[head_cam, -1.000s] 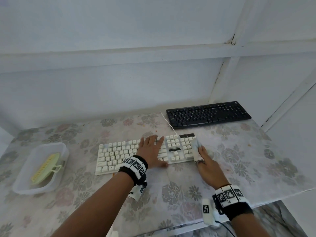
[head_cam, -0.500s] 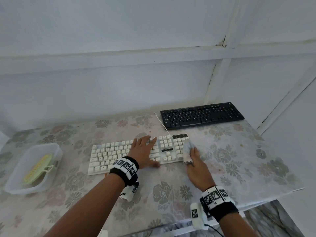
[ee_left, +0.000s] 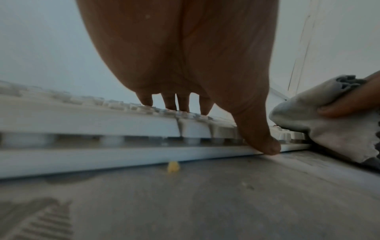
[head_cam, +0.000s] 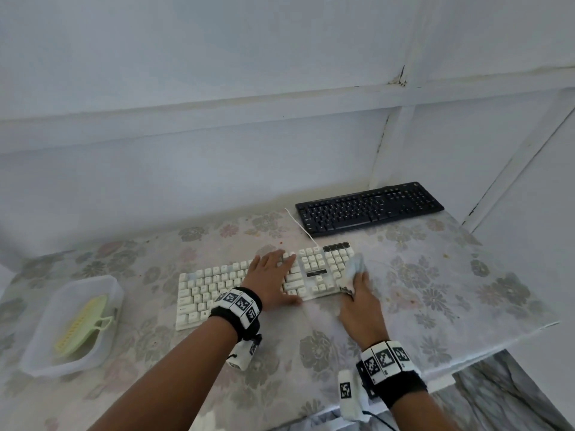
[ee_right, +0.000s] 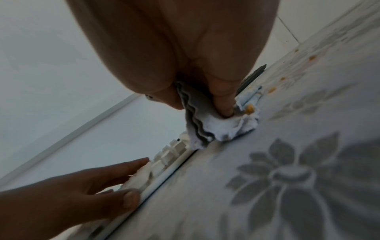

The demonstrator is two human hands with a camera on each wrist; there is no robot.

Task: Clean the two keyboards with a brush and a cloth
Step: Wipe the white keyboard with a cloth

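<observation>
A white keyboard lies in the middle of the table. My left hand rests flat on its keys, fingers straight, thumb against the front edge. My right hand grips a crumpled pale cloth and presses it against the keyboard's right end; in the right wrist view the cloth is bunched under the thumb. A black keyboard sits at the back right by the wall. A yellow-green brush lies in a clear plastic tub at the left.
The table has a floral covering with small yellow crumbs near the white keyboard's front edge and more beside the cloth. A white cable runs from the white keyboard towards the wall. The table's right edge is close.
The camera view shifted. The right hand with the cloth stays at the keyboard's right end, moving slightly along that edge. The left hand keeps its place on the keys.
</observation>
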